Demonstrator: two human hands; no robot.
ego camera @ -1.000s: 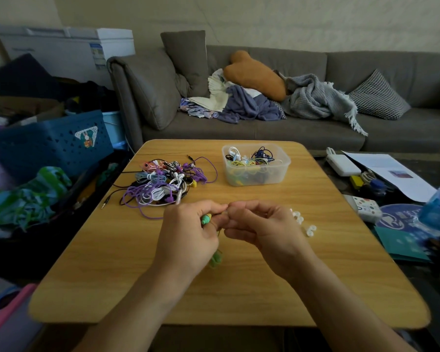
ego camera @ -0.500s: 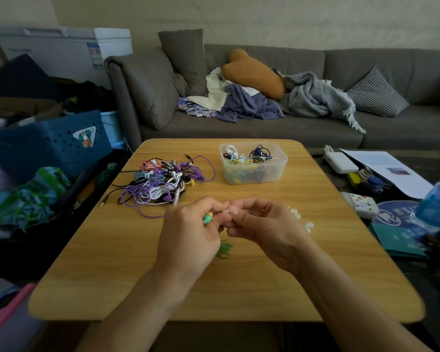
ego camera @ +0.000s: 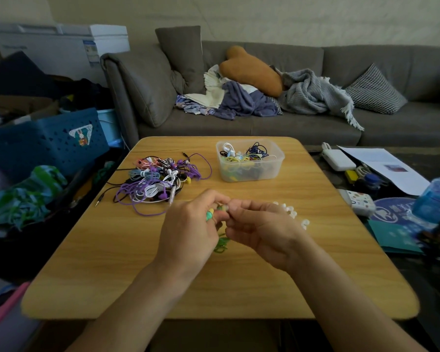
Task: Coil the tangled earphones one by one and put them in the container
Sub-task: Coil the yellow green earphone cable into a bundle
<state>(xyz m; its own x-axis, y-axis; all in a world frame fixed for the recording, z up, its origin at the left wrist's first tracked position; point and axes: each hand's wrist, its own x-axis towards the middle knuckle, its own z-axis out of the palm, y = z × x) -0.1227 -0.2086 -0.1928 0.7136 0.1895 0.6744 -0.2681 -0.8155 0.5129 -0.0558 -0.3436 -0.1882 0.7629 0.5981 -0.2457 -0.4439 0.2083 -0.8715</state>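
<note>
A green earphone (ego camera: 209,215) is pinched between both hands over the middle of the wooden table (ego camera: 112,250); its green cord (ego camera: 221,243) hangs in loops below them. My left hand (ego camera: 188,232) grips an earbud, my right hand (ego camera: 259,227) holds the other end at its fingertips. A tangled pile of earphones (ego camera: 158,181), purple, white, black and pink, lies at the far left of the table. The clear plastic container (ego camera: 249,161) stands at the far middle with several coiled earphones inside.
Small white ear tips (ego camera: 294,214) lie on the table just right of my right hand. A grey sofa (ego camera: 315,128) with cushions and blankets is behind the table. Blue crates (ego camera: 48,143) stand at the left, and papers and small boxes (ego camera: 361,201) lie at the right.
The hanging green cord has shifted from under my left hand toward the gap between the hands. Both hands stay together, working the earbuds; the view moved slightly.
</note>
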